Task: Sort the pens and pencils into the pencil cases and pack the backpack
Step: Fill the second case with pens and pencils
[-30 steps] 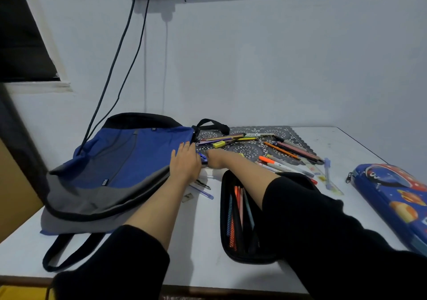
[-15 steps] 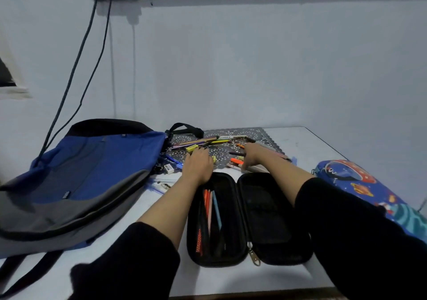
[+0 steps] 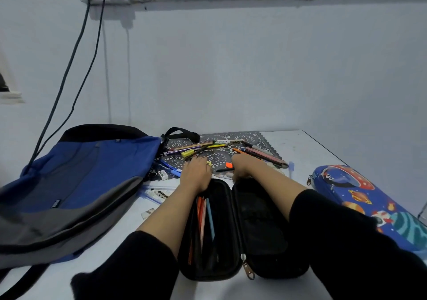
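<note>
Black pencil case (image 3: 261, 230) lies unzipped and flat at the near edge of the tabletop (image 3: 312, 149), roughly mid-width, with the hinge running away from the person. Its left half holds a few sticks: orange, pink, light blue (image 3: 204, 214). Left hand (image 3: 195, 175) sits palm down at the far end of that left half, fingers fairly straight and relaxed, tips on the patterned mat (image 3: 254, 137). Right hand (image 3: 243, 167) is at the far end of the right half, fingers curled under. A dark pen (image 3: 223, 170) sticks out from its left side with an orange cap (image 3: 229, 165) just above it; can't tell if the hand actually grips either. Loose pens and pencils are on the mat by the far edge: one bundle (image 3: 196, 146) beyond the left hand, another (image 3: 265, 156) beyond the right. Yellow highlighter (image 3: 187, 153) is just past the left fingertips. Blue pens (image 3: 172, 169) and a small white block (image 3: 163, 174) lie between the left hand and the backpack (image 3: 92, 172). The backpack is blue/grey, lies flat and fills the left side of the tabletop, its top handle toward the mat. Space-print pencil case (image 3: 360, 195) lies along the right edge, zipped, apart from the black one. Clear plastic strip (image 3: 156, 193) lies left of the left forearm. Two cables (image 3: 69, 73) hang down the wall behind the backpack.
</note>
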